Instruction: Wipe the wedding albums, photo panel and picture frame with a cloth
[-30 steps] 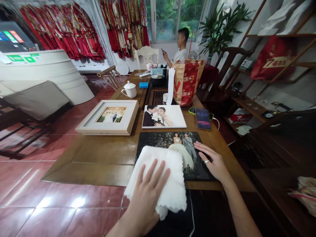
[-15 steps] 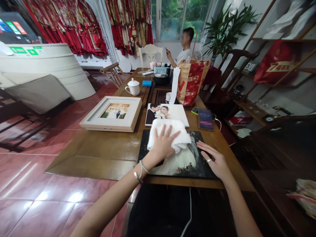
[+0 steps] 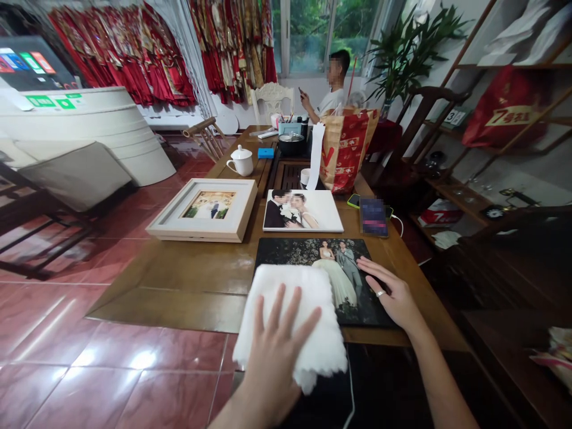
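Note:
Under my left hand (image 3: 277,333) lies a white cloth (image 3: 297,286), with the fingers spread flat over it. The cloth covers the near left part of a dark wedding photo panel (image 3: 295,253) and hangs past the table's front edge. A couple in a pale gown and a grey suit shows on the uncovered part. My right hand (image 3: 388,292), a ring on one finger, rests with fingers stretched out on the panel's right side. Just beyond the panel lies a lighter photo board (image 3: 319,214) with a couple on it.
A framed photo (image 3: 205,211) lies on the wooden table (image 3: 179,268) at the left. Behind are a lidded white cup (image 3: 241,161), a blue box (image 3: 265,153) and a paper bag (image 3: 344,149). A phone (image 3: 374,215) with a cable lies right. Someone (image 3: 333,89) sits at the far end.
My left hand has drawn the cloth toward me, from the panel's far part to its near left edge, baring the pictured couple. My right hand has stayed nearly in place.

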The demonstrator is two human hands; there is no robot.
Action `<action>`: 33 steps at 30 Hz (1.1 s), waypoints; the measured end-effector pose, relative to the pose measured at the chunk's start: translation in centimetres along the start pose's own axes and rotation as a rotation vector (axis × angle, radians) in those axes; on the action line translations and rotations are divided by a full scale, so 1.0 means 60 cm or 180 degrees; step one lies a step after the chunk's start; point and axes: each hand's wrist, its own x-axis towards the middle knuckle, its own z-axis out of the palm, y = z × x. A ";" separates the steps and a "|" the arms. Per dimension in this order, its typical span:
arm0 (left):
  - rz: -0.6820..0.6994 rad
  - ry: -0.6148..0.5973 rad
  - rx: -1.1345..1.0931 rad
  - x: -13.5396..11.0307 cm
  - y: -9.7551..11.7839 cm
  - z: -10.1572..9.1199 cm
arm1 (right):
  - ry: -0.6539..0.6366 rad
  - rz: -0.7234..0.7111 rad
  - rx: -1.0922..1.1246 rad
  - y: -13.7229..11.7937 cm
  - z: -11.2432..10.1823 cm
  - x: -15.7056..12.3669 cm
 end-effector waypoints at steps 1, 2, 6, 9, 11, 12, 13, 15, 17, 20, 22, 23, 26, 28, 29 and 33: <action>0.0118 -0.0044 -0.0106 -0.002 0.013 0.006 | 0.0008 -0.0008 0.0002 0.000 0.000 0.000; 0.0247 -0.0043 -0.0199 0.001 0.023 0.011 | 0.0014 -0.0014 0.0003 -0.001 0.000 0.000; 0.0425 0.0267 -0.0207 0.056 0.039 0.012 | 0.0035 0.0003 0.0005 -0.009 0.007 -0.001; 0.0225 0.0485 0.0016 0.129 0.030 -0.004 | 0.0048 0.0020 0.0031 -0.012 0.011 -0.003; 0.0038 0.0562 0.0082 0.175 0.015 -0.020 | 0.0056 0.0022 0.0039 -0.012 0.011 -0.003; -0.0053 0.0569 0.0083 0.193 0.005 -0.028 | 0.0057 0.0016 0.0039 -0.011 0.011 -0.003; -0.0148 0.0574 0.0080 0.206 -0.007 -0.036 | 0.0056 0.0003 0.0039 -0.010 0.011 -0.003; -0.0308 0.0583 0.0082 0.213 -0.030 -0.047 | 0.0046 -0.0024 0.0041 -0.008 0.011 -0.003; -0.0402 0.0594 0.0110 0.195 -0.048 -0.052 | 0.0043 -0.0023 0.0036 -0.007 0.011 -0.003; -0.0438 0.0565 0.0157 0.135 -0.057 -0.047 | 0.0024 -0.0011 0.0015 -0.007 0.011 -0.003; -0.0429 0.0468 0.0184 0.085 -0.049 -0.038 | 0.0018 -0.0017 0.0010 -0.009 0.010 -0.003; -0.0411 0.0402 0.0194 0.061 -0.042 -0.032 | 0.0019 -0.0021 0.0012 -0.009 0.010 -0.003; -0.0275 0.0171 0.0133 0.004 -0.019 -0.017 | 0.0022 -0.0005 0.0020 -0.012 0.009 -0.003; -0.0182 0.0038 0.0050 -0.013 -0.008 -0.014 | 0.0010 0.0013 0.0015 -0.014 0.009 -0.003; -0.0162 -0.0018 0.0027 -0.014 -0.007 -0.015 | 0.0005 0.0019 0.0012 -0.015 0.009 -0.003; -0.0178 -0.0077 0.0091 0.030 -0.024 -0.037 | 0.0005 0.0009 0.0014 -0.015 0.009 -0.004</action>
